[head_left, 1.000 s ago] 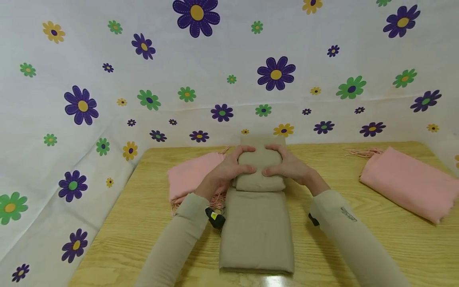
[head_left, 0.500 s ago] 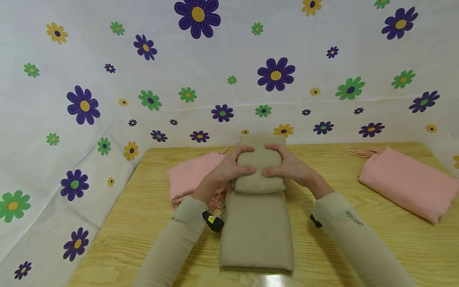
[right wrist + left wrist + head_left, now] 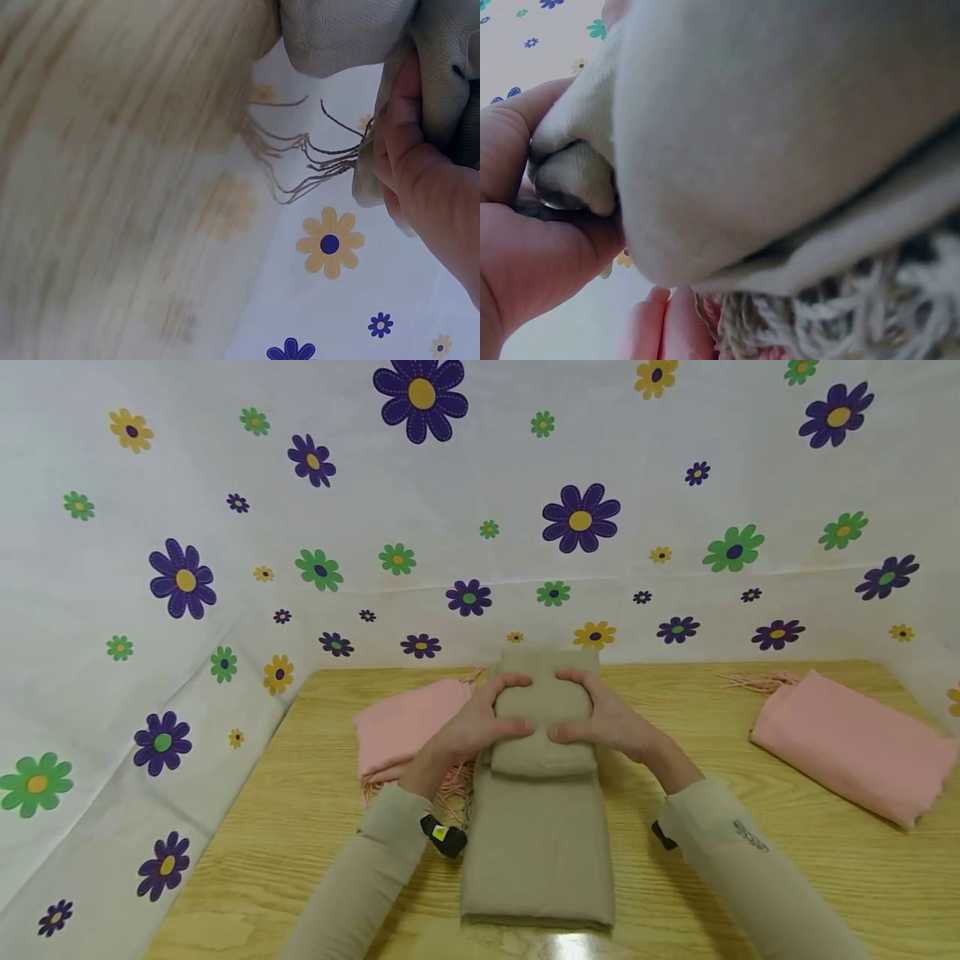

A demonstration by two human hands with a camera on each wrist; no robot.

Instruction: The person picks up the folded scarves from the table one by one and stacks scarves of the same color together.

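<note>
A beige scarf (image 3: 536,852) lies folded in a long strip at the table's middle, its far part folded into a thick bundle (image 3: 542,727) on top. My left hand (image 3: 480,718) grips the bundle's left side, thumb on the near part and fingers around the far part. From the right, my right hand (image 3: 611,714) holds it the same way. In the left wrist view, the left hand (image 3: 532,217) wraps the cloth's folded edge, and twisted fringe (image 3: 840,315) hangs below. In the right wrist view, the right hand (image 3: 427,165) pinches the layers beside loose tassels (image 3: 322,161).
A folded pink scarf (image 3: 408,722) with fringe lies left of the beige one, close to the left hand. Another pink scarf (image 3: 851,747) lies at the right side of the wooden table (image 3: 697,727). A flower-print cloth (image 3: 480,468) hangs behind and at the left.
Both hands have drawn slightly nearer with the bundle, whose near edge sits a little farther over the flat part. The grip looks the same, and the pink scarves stay put.
</note>
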